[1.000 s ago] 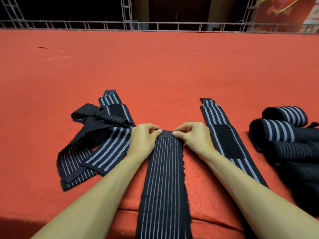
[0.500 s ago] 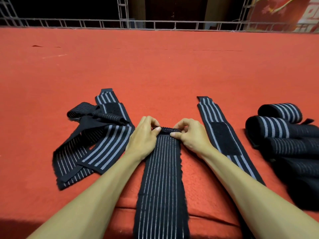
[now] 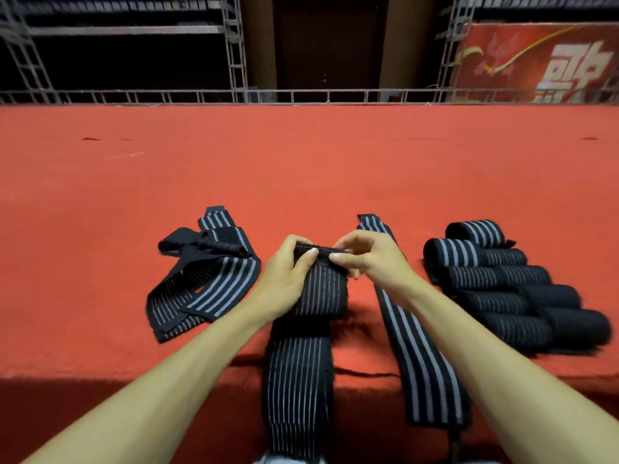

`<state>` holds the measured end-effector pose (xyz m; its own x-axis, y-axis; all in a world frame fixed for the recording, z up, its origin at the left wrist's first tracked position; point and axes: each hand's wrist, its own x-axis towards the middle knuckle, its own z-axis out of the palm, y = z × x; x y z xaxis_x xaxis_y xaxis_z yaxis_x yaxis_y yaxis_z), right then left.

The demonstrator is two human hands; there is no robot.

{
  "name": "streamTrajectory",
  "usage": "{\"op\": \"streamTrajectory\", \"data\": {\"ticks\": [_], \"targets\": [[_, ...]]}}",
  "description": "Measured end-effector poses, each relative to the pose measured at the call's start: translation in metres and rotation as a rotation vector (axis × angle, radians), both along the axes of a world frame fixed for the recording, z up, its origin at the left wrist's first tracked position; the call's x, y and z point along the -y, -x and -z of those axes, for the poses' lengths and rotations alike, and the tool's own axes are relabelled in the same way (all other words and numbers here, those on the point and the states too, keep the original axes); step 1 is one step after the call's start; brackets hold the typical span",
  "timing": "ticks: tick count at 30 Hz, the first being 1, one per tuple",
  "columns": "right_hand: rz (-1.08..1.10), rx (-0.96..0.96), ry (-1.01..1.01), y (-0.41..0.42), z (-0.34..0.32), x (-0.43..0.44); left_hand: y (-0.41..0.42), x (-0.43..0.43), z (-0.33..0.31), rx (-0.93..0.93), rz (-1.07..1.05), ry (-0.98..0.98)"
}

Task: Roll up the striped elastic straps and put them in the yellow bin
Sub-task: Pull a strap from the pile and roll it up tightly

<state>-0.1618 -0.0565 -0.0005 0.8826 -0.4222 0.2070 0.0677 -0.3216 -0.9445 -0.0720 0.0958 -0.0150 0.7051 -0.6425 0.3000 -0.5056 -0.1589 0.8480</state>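
A black elastic strap with thin grey stripes (image 3: 299, 373) lies lengthwise on the red carpet and hangs over the near edge. Its far end is folded into a small tight roll lifted a little off the carpet. My left hand (image 3: 284, 279) and my right hand (image 3: 370, 259) pinch that rolled end from either side, thumbs on the near face. A second flat strap (image 3: 415, 356) lies to the right. A loose heap of straps (image 3: 204, 276) lies to the left. No yellow bin is in view.
Several rolled straps (image 3: 502, 286) are stacked on the carpet at the right. The red carpeted platform (image 3: 301, 169) stretches far ahead to a metal truss rail (image 3: 301, 95). A red banner (image 3: 536, 61) hangs at the back right.
The strap's far end has gone from flat on the carpet to a small roll, raised slightly in both hands. The camera tilted up, showing more of the background.
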Motion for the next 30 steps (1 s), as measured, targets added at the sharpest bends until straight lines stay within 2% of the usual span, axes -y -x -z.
{"op": "streamTrajectory", "data": {"ticks": [1,4,6,8,10,13,16,22,26,30], "targets": [[-0.052,-0.013,-0.057,0.015,-0.017,-0.001,0.015,-0.005,-0.015,-0.095,0.028,0.014],[-0.225,-0.008,-0.233,0.039,-0.050,-0.004,0.040,-0.020,-0.047,-0.549,0.212,0.086],[-0.268,0.033,-0.294,0.049,-0.063,-0.010,0.050,-0.031,-0.062,-0.708,0.336,0.120],[-0.231,0.052,-0.312,0.050,-0.064,-0.015,0.055,-0.034,-0.066,-0.753,0.367,0.163],[-0.136,0.014,-0.287,0.046,-0.053,-0.018,0.055,-0.028,-0.057,-0.685,0.268,0.158],[-0.056,-0.126,-0.222,0.042,-0.023,-0.021,0.049,-0.016,-0.029,-0.344,0.085,0.069],[-0.009,-0.201,-0.206,0.040,0.002,-0.021,0.041,-0.008,0.000,-0.132,0.072,0.062],[0.049,-0.199,-0.247,0.033,0.024,-0.009,0.027,0.014,0.033,-0.054,0.052,0.135],[0.036,-0.184,-0.252,0.023,0.044,0.003,0.014,0.027,0.050,-0.036,0.067,0.114],[0.022,-0.069,-0.390,0.019,0.063,0.013,0.003,0.035,0.063,-0.057,0.116,0.134]]}}
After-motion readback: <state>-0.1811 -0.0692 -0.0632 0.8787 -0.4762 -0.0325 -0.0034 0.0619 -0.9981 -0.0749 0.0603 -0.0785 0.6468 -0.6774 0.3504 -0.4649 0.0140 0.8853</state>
